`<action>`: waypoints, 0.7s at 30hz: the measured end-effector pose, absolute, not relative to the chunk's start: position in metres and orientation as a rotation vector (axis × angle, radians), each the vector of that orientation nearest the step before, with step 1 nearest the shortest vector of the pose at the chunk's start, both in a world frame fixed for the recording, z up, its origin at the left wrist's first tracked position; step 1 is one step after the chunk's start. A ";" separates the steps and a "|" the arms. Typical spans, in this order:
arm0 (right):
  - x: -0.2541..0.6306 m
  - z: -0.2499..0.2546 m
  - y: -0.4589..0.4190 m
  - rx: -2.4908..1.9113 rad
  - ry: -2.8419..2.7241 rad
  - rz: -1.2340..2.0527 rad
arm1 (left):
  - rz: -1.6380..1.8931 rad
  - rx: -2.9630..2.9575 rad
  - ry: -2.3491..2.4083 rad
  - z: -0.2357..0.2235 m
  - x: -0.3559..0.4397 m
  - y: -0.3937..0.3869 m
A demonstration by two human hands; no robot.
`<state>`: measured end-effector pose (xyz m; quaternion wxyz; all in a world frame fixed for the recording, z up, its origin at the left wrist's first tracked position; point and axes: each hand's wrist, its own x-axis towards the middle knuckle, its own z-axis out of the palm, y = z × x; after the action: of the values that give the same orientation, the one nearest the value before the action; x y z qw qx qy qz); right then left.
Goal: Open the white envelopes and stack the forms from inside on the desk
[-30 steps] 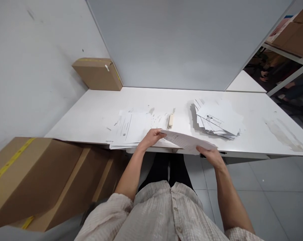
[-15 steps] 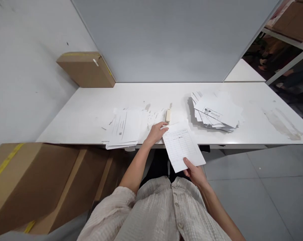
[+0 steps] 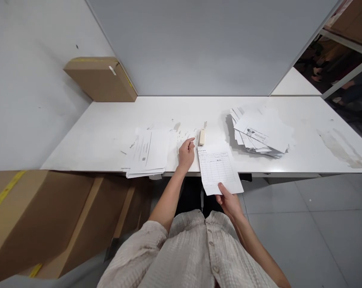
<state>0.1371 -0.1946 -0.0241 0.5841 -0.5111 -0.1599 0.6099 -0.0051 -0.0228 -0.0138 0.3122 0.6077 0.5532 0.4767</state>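
My right hand (image 3: 229,203) is closed on the near edge of some white papers, thumb on top. The uppermost sheet is a printed form (image 3: 218,170) with a table grid; its far end reaches over the desk edge. My left hand (image 3: 186,157) hovers left of the papers, apart from them, with the index finger stretched out and the others loosely curled, nothing seen in it. Just beyond the papers' top edge lies a small beige stapler (image 3: 201,137) on the desk. A stack of printed sheets (image 3: 149,154) lies left of my left hand.
An untidy paper pile (image 3: 260,132) spreads over the right part of the white desk (image 3: 307,132). A cardboard box (image 3: 101,80) stands at the back left corner against the grey panel (image 3: 199,48). Large cartons (image 3: 40,212) fill the floor at lower left.
My left hand has come off the papers' top left corner and moved slightly left and up. Held by my right hand, the papers have straightened and shifted a little away from my body.
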 end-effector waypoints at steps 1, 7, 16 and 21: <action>0.137 -0.025 -0.194 -1.194 -0.375 1.419 | 1.261 1.630 1.449 -0.014 -0.005 -0.023; 0.133 -0.026 -0.189 -1.193 -0.347 1.395 | 1.259 1.868 1.383 -0.019 -0.006 -0.019; 0.140 -0.022 -0.195 -1.210 -0.366 1.413 | 0.940 1.980 1.488 -0.012 -0.004 -0.020; 0.140 -0.029 -0.194 -1.219 -0.391 1.379 | 0.643 1.969 1.591 0.008 -0.005 -0.023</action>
<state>0.1405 -0.1937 -0.0292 0.5892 -0.5233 -0.1681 0.5923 -0.0051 -0.0234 0.0075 0.2621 0.7275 0.5879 0.2375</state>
